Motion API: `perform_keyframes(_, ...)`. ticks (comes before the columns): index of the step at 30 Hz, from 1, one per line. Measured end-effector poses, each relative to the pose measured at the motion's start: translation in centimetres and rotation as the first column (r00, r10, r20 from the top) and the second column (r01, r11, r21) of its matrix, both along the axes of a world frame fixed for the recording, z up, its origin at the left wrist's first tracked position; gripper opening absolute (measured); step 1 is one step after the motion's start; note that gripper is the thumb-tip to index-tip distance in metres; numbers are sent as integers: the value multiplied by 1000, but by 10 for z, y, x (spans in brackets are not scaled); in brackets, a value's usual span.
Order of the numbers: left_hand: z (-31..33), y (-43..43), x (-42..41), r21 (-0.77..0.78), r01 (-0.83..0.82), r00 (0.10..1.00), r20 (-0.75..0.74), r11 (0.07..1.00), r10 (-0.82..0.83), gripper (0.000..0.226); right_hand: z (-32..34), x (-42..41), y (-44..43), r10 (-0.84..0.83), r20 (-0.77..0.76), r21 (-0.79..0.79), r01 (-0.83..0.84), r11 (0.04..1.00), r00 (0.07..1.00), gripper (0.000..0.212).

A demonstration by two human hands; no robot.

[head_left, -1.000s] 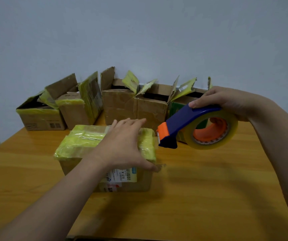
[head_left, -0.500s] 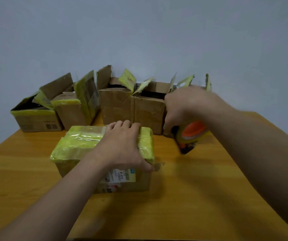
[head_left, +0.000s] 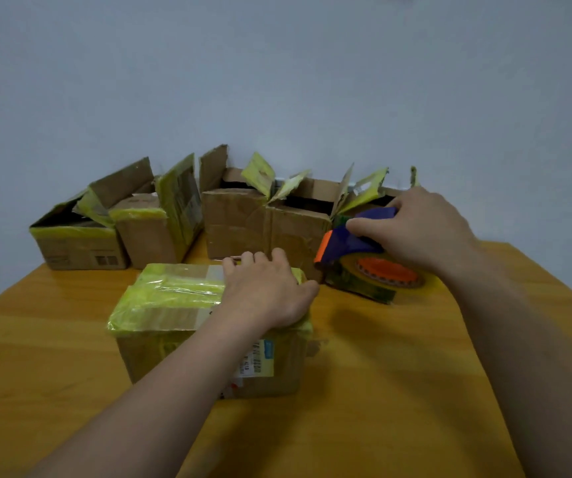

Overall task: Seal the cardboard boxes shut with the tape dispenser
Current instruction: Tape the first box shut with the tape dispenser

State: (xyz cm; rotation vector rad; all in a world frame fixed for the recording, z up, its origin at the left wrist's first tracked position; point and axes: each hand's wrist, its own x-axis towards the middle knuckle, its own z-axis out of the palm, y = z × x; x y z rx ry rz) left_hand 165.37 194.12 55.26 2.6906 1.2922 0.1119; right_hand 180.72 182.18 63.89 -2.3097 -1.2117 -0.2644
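A closed cardboard box [head_left: 171,326], its top covered in yellow and clear tape, sits in the middle of the wooden table [head_left: 381,391]. My left hand [head_left: 267,291] lies flat on its right half, fingers reaching over the far edge. The tape dispenser [head_left: 364,267], blue with an orange blade guard and an orange-cored roll, lies on its side on the table to the right of that box. My right hand [head_left: 419,229] grips its blue handle from above.
Several open cardboard boxes [head_left: 236,222] with raised, tape-edged flaps stand in a row along the wall at the table's far side. The rightmost one [head_left: 370,198] is partly hidden behind my right hand and the dispenser.
My right hand swung the dispenser down from the air and laid it on its side on the table beside the taped box. My left hand stayed on the box top.
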Motion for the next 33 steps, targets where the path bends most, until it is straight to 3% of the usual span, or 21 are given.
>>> perform_keyframes(4, 6, -9, 15, -28, -36, 999, 36, 999, 37, 87, 1, -9, -7, -22, -14, 250, 25, 968, 1000, 57)
perform_keyframes(6, 13, -15, 10, -14, 4, 982, 188, 1000, -1, 78, 0, -13, -10, 47, -102, 371, -6, 929, 994, 55)
perform_keyframes(8, 20, -20, -7, 97, 42, 946, 318, 994, -70, 70, -3, -16, -14, 149, -205, 500, -28, 866, 967, 51)
perform_keyframes(10, 22, -22, -38, 259, 57, 941, 310, 964, -139, 66, -9, -21, -16, 246, -282, 615, -22, 788, 927, 51)
perform_keyframes(12, 18, -25, -71, 281, 48, 974, 202, 959, -108, 79, -17, -28, -13, 323, -347, 693, 9, 720, 881, 49)
perform_keyframes(15, -2, -33, -102, 181, 16, 1000, 7, 983, -17, 100, -29, -44, 0, 454, -427, 769, 50, 637, 782, 36)
perform_keyframes(19, -13, -35, -97, 178, 42, 999, -24, 983, -38, 98, -41, -72, 25, 588, -492, 826, 131, 548, 642, 35)
perform_keyframes(24, 1, -21, -92, 107, 120, 987, 96, 987, -130, 98, -60, -90, 41, 615, -583, 802, 260, 537, 531, 31)
perform_keyframes(28, 7, 15, -122, 176, -146, 952, 294, 973, 90, 79, -66, -91, 40, 650, -586, 810, 321, 491, 484, 28)
perform_keyframes(29, 4, 23, -129, 129, -209, 924, 350, 969, 153, 74, -67, -90, 40, 656, -580, 814, 318, 486, 483, 30)
perform_keyframes(31, -3, 36, -137, -193, -238, 830, 469, 952, 302, 70, -69, -90, 40, 666, -571, 820, 303, 485, 480, 37)
perform_keyframes(33, -5, 46, -134, -627, -138, 686, 498, 767, 530, 63, -70, -90, 41, 668, -577, 816, 301, 494, 470, 40)
